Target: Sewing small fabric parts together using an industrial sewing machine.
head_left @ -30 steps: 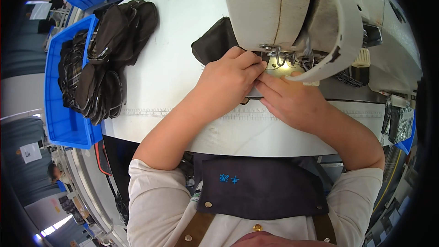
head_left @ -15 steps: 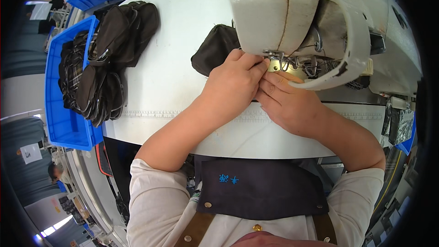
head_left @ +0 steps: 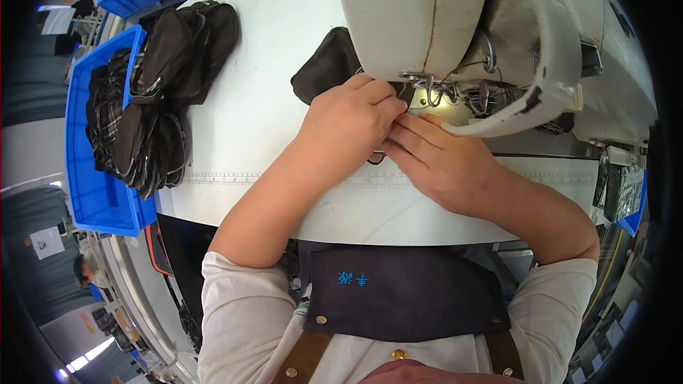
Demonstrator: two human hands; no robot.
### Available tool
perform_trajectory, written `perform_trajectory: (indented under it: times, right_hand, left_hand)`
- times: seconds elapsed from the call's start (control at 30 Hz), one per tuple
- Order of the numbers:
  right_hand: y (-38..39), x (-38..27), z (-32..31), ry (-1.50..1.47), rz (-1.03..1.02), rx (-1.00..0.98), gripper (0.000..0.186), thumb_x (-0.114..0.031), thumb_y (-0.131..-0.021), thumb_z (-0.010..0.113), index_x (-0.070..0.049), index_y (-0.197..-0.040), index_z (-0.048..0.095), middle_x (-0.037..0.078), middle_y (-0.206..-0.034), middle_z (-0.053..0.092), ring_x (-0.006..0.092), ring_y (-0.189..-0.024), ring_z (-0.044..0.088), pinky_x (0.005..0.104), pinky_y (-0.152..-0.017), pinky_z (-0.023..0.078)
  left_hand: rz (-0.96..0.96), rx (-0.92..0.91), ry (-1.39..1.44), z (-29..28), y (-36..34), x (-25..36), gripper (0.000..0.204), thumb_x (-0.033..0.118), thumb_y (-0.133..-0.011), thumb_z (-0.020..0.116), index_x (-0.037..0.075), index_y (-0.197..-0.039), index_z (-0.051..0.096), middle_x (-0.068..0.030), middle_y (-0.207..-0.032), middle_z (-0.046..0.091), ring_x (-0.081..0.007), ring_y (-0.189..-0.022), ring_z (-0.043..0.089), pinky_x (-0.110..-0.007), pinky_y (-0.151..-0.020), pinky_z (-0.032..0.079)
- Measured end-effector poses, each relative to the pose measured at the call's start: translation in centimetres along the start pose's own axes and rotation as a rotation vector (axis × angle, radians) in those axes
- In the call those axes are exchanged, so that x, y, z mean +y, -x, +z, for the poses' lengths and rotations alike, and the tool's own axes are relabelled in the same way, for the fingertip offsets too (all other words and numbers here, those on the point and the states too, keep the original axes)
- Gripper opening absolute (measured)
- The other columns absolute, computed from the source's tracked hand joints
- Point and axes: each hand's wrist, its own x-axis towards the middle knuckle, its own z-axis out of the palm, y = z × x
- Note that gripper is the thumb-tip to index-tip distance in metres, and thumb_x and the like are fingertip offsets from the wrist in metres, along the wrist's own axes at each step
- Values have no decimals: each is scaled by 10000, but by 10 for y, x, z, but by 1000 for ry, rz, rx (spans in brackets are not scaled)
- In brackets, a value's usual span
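Observation:
A dark brown cloth piece (head_left: 324, 71) lies on the white sewing table, to the left of the sewing machine's needle area (head_left: 430, 92). My left hand (head_left: 352, 124) rests over it with curled fingers, pinching its edge just left of the presser foot. My right hand (head_left: 452, 167) meets the left one at the fingertips, its fingers pressed together on the same cloth near the lit metal plate. A small dark bit of the cloth shows below, between the hands. Most of the cloth's near part is hidden under my fingers.
The sewing machine (head_left: 398, 21) fills the upper right, its curved white guard arching close by my right hand. At left, a blue bin (head_left: 107, 206) holds dark cloth pieces, with a stack of cloth pouches (head_left: 181, 57) beside it. A ruler strip (head_left: 555, 176) crosses the table.
Both hands have shifted slightly left, away from the needle, with the cloth. A light stitched edge now shows beside the presser foot. The whole view has also moved a little.

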Motion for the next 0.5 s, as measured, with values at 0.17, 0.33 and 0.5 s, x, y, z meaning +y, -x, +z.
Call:
perform_trajectory:
  times: [0.17,0.33,0.5]
  right_hand:
    - [1,0,0,28,-9,4,342,-124,-899,644,-17,-1210,743,95,-1225,713,239,-1259,633,295,-774,606]
    - [2,0,0,18,-1,-14,326,-128,-898,648,-20,-1189,746,89,-1220,716,234,-1243,636,307,-773,606]
    - [2,1,0,24,-5,-8,331,-124,-894,648,-19,-1193,745,93,-1221,720,239,-1249,636,323,-822,610]
  left_hand:
    - [7,79,37,4,2,1,317,107,-774,749,60,-1088,762,-18,-969,670,-225,-938,658,-332,-777,581]
    - [9,53,59,3,1,4,295,112,-789,752,55,-1079,765,-18,-968,674,-220,-934,665,-334,-753,584]
    - [-7,-4,69,-4,-1,5,309,117,-767,771,52,-1070,775,-18,-1001,692,-217,-975,662,-341,-799,569]
